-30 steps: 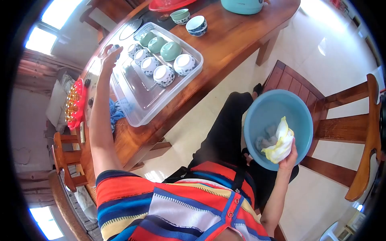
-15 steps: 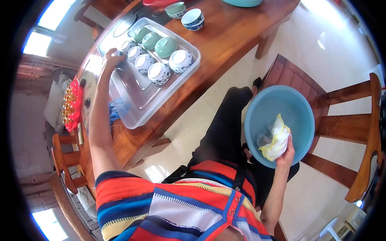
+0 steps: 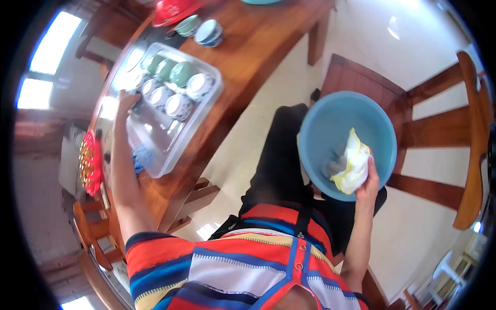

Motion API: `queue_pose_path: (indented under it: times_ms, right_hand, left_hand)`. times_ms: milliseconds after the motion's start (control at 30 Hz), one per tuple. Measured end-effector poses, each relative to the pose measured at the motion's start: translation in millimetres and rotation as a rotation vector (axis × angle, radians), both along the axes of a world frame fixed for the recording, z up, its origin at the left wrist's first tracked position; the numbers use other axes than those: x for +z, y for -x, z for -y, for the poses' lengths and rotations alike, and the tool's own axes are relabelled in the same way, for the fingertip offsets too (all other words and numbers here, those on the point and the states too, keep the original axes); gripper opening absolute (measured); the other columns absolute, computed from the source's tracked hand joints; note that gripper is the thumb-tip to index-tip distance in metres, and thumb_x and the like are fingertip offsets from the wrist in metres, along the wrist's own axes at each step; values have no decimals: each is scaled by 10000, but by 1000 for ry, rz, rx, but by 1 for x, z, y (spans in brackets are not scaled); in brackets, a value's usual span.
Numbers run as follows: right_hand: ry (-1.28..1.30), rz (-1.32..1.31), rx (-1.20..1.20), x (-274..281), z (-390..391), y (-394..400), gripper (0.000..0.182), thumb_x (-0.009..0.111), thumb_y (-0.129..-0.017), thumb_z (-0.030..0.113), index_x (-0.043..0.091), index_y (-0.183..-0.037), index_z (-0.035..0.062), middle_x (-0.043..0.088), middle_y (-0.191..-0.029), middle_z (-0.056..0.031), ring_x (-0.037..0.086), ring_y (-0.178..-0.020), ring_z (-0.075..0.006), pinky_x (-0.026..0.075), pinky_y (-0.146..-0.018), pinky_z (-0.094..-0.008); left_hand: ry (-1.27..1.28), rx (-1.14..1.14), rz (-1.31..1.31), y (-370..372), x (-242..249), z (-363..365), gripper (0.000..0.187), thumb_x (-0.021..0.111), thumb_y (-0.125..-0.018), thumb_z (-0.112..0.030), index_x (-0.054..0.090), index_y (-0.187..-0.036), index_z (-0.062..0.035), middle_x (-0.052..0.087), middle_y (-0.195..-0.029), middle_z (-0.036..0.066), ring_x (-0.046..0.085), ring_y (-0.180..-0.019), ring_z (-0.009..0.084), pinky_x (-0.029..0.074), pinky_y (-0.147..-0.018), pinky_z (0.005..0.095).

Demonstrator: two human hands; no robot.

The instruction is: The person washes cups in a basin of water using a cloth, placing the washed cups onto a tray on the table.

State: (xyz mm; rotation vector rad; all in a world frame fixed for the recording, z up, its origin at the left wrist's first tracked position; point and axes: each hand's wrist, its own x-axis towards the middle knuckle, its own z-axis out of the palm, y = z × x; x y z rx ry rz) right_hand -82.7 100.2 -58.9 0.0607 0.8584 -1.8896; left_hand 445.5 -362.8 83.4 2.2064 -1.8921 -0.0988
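Note:
My left hand (image 3: 127, 99) reaches over the far left side of a clear plastic bin (image 3: 174, 161), its fingers closed around a small dark-patterned bowl that is mostly hidden and blurred. Upside-down bowls sit in rows beside it: several white ones with blue patterns (image 3: 179, 106) and green ones (image 3: 182, 74). In my right hand (image 3: 369, 182) is a white cloth with yellow edging (image 3: 355, 164), gripped above a blue basin (image 3: 316, 111). Greyish material (image 3: 333, 166) lies in the basin, partly behind the cloth.
Stacked bowls (image 3: 208, 33) stand on the wooden table (image 3: 258, 62) past the bin, near a red container (image 3: 173, 11). A blue cloth (image 3: 140, 157) lies by the bin's near left side. The basin rests on a wooden chair (image 3: 356, 77); a red tray (image 3: 90, 163) is at left.
The view has shifted, so the table and bin appear farther left. My left hand stays at the bin's left side, slightly nearer the bowls. My right hand still grips the cloth over the basin.

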Motion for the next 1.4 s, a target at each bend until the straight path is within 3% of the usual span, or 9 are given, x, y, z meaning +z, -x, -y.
queue_pose_path:
  times_ms: [167,267,467,600,667,833,933,1133,1400]
  right_hand:
    - [5,-4,-50,13,0,2,416,523,-876,162,406,-1254,35,486,-1230,-140,498,-1113,-248,407,-955,-376]
    - [47,-25,-57,30,2,4,398,518,-879,152,409,-1242,31,511,-1185,-141,516,-1088,-239,429,-931,-366]
    - [47,-277,-43,77,10,19,375,548,-864,134,431,-1208,43,521,-1155,-123,528,-1052,-201,443,-900,-333]
    - [-97,-767,-126,125,-3,34,328,552,-849,96,466,-1161,37,536,-1085,-89,517,-1000,-154,437,-838,-281]
    - [-386,-1525,-368,164,-13,36,315,563,-840,86,488,-1140,26,544,-1087,-96,514,-1016,-181,420,-866,-297]
    - [-1054,-2267,-1055,247,-58,100,322,553,-842,166,529,-1138,40,552,-1120,-151,511,-1053,-294,392,-901,-381]
    - [-1982,-1950,-710,254,-75,159,528,455,-853,423,440,-1251,77,541,-1157,-180,497,-1081,-356,371,-909,-435]
    - [-2006,-1699,-367,251,-79,188,624,378,-839,532,334,-1339,162,499,-1228,-172,476,-1121,-351,356,-930,-452]
    - [-1944,-2362,-1047,243,-69,164,438,506,-835,456,529,-1199,214,360,-1328,-158,423,-1151,-331,339,-931,-465]
  left_hand:
    - [488,-126,575,31,28,-1,344,624,-794,-172,568,-1116,-64,573,-1092,111,534,-1016,192,437,-842,349]
    - [510,-770,130,125,75,-42,350,595,-834,-142,525,-1168,-65,551,-1126,107,537,-1005,197,449,-820,321]
    - [193,-1282,-196,341,63,-129,308,600,-810,-128,542,-1101,-46,565,-1058,103,563,-919,190,461,-771,299]
    - [-166,-1623,125,431,-21,-187,370,624,-775,-193,532,-1108,-63,535,-1058,130,527,-988,291,429,-853,387]
    - [-574,-1613,387,457,-44,-235,449,643,-747,-262,524,-1141,-81,509,-1105,159,491,-1049,321,404,-895,410]
    - [-800,-1945,251,459,-125,-294,369,593,-755,-262,573,-1061,-57,563,-1017,178,522,-1013,321,419,-873,398]
    - [-729,-1951,288,464,-109,-288,339,578,-750,-246,581,-1007,-25,583,-948,176,557,-927,332,454,-795,407]
    - [-146,-1657,-145,471,-44,-219,239,547,-766,-180,586,-932,-12,573,-893,194,553,-901,325,456,-777,394]
    - [372,-1126,-17,419,52,-132,286,573,-795,-227,587,-1022,-54,583,-1020,151,547,-980,309,440,-856,377]
